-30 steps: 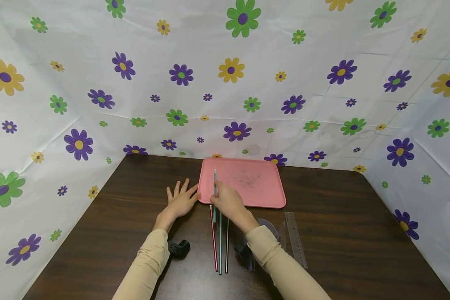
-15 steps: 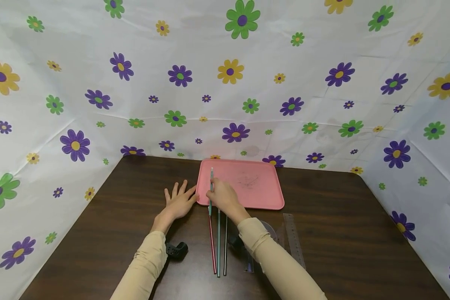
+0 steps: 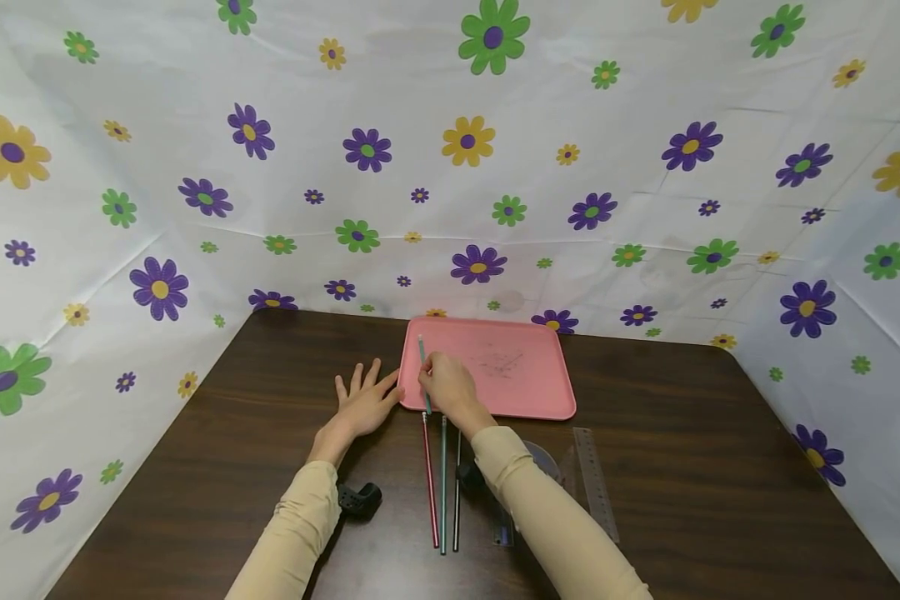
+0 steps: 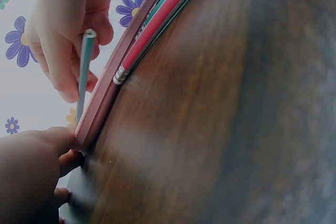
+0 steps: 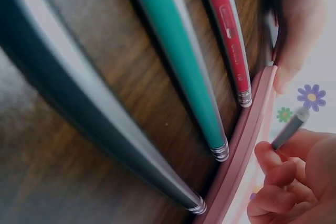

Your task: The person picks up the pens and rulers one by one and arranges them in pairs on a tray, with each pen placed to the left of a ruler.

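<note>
Over the left part of a pink tray [image 3: 525, 392], my right hand [image 3: 453, 387] pinches a teal pencil [image 3: 422, 350]. Its eraser end points toward the back wall, and the other end is near the tray's front rim. In the right wrist view, thumb and fingertips grip this pencil [image 5: 292, 128]. My left hand [image 3: 362, 408] lies at the tray's left front corner with fingers spread; its thumb touches the rim. Just in front of the tray lie a red pencil [image 3: 431, 492], a green pencil [image 3: 443, 492] and a black pencil [image 3: 457, 508], side by side, eraser ends toward the tray.
A clear ruler [image 3: 596, 483] and a round transparent piece [image 3: 543, 458] lie right of the pencils, partly behind my right sleeve. Dark marks [image 3: 501, 362] show on the tray's surface. A flowered sheet [image 3: 390, 92] hangs behind the dark wooden table [image 3: 690, 467].
My right hand has brought the teal pencil slightly left and away from me, so its near end no longer overhangs the red pencil. My left hand stays at the tray corner.
</note>
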A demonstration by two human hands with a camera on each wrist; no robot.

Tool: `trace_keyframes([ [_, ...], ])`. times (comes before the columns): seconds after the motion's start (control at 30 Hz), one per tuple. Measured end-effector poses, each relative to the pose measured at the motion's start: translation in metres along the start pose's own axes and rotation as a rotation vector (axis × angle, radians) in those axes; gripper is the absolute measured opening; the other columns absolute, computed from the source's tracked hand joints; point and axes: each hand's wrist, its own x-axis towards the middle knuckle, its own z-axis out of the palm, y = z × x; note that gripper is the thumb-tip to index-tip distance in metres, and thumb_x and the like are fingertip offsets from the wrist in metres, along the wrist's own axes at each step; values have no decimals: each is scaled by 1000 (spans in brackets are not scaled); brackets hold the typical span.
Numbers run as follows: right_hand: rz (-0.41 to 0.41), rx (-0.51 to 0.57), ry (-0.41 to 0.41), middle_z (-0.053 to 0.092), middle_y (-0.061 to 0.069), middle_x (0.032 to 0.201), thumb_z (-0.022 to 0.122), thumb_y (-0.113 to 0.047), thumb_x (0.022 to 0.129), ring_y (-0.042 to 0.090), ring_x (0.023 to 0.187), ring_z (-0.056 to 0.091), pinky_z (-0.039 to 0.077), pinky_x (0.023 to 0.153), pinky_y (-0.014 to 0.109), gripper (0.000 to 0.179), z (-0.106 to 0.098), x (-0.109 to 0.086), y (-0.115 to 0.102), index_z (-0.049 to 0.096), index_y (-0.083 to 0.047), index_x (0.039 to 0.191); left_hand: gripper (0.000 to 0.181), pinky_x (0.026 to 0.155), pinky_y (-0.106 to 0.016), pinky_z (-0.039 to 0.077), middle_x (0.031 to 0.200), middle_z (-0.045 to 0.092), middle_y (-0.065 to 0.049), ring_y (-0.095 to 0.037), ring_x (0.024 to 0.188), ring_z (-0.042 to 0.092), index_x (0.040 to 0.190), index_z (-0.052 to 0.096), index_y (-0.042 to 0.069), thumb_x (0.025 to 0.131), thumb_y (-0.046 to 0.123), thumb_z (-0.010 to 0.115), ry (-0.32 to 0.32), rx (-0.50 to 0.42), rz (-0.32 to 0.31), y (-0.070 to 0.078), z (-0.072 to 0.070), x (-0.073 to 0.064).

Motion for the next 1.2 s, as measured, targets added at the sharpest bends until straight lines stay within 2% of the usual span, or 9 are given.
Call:
trace_keyframes([
  [0.3,-14,-24,-27,69,3,74,59,-12,98,9,54,56,46,52,23,17,3,7,0,72,-7,88,57,112,-72,-16,167,7,-18,-46,152,-7,156,35,20,106,48,34,4,12,2,0,2,1],
  [0.47,-48,-47,-57,75,10,94,57,-14,100,15,70,67,55,67,29,21,5,9,0,75,-3,105,57,112,-71,-17,167,6,-17,-45,153,-8,157,34,21,106,49,34,-4,10,-2,1,1,1],
  [0.57,-77,-66,-116,72,14,108,57,-13,100,19,79,65,55,73,32,25,5,9,-1,73,-1,114,58,112,-71,-17,167,6,-17,-45,153,-7,157,34,21,106,49,34,-4,13,-8,1,1,1],
  [0.63,-88,-86,-150,68,16,112,57,-14,100,20,80,61,52,72,32,27,5,8,-1,70,0,120,57,112,-71,-16,167,7,-18,-46,152,-7,156,35,21,106,49,35,0,15,-9,1,0,0],
  [0.73,-91,-113,-167,67,14,105,59,-15,100,17,75,55,49,68,30,29,7,7,-1,69,1,122,57,112,-71,-16,167,7,-18,-46,152,-7,156,34,21,106,49,35,-1,17,-12,1,-1,0],
  [0.93,-111,-137,-132,63,5,72,59,-15,99,14,60,53,45,58,27,16,14,6,-4,68,-4,92,58,112,-72,-16,167,6,-18,-46,152,-7,157,34,21,106,49,34,3,18,-10,1,-1,0],
  [1.03,-106,-131,-134,62,4,71,58,-15,100,14,59,53,44,57,27,16,16,6,-6,68,-4,96,57,112,-72,-16,167,7,-18,-46,152,-7,156,35,20,106,49,34,5,13,-9,2,-1,0],
  [1.13,-101,-114,-144,63,3,73,57,-17,101,13,58,53,43,56,26,19,16,4,-6,68,-2,107,57,112,-72,-16,167,6,-18,-46,152,-7,156,35,20,106,49,33,2,14,-10,2,-1,1],
  [1.2,-99,-75,-151,63,3,70,56,-18,102,11,55,52,42,53,24,26,15,3,-6,66,-1,119,58,112,-71,-17,167,6,-17,-46,152,-7,156,34,20,106,50,32,-3,18,-12,2,-1,1],
])
